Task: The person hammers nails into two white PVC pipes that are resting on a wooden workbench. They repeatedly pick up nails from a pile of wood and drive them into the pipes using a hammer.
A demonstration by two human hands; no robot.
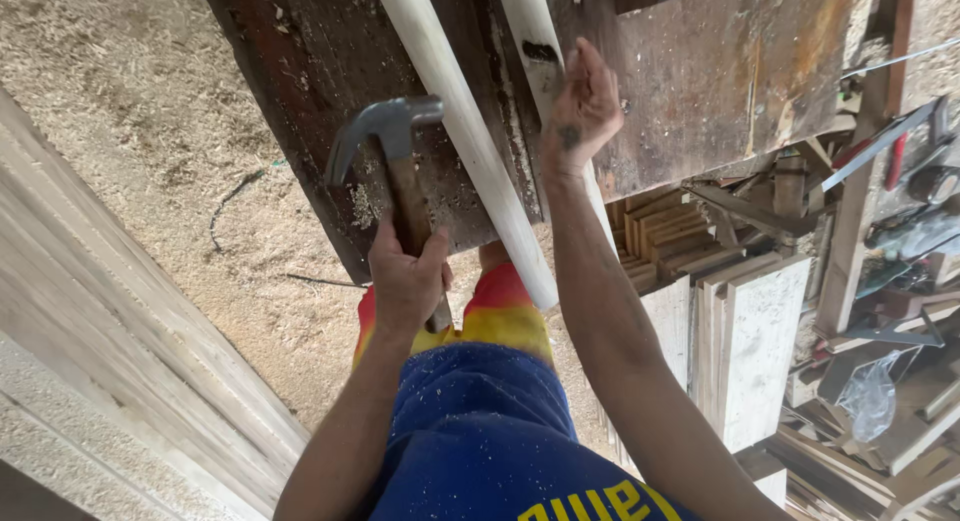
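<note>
My left hand [407,281] grips the wooden handle of a claw hammer [385,131], its grey steel head raised over a dark, worn workbench [700,71]. Two pale round wooden poles lie across the bench: one pole [462,131] runs diagonally past the hammer, the other pole [535,41] has a dark slot in it. My right hand [580,111] rests on the slotted pole with fingers curled, seemingly pinching something small that I cannot make out.
Sawdust covers the floor [130,101] at the left. Long pale planks [110,331] lean at the lower left. Stacked boards and offcuts [740,341] sit under the bench at the right, with tools and clutter [900,171] beyond.
</note>
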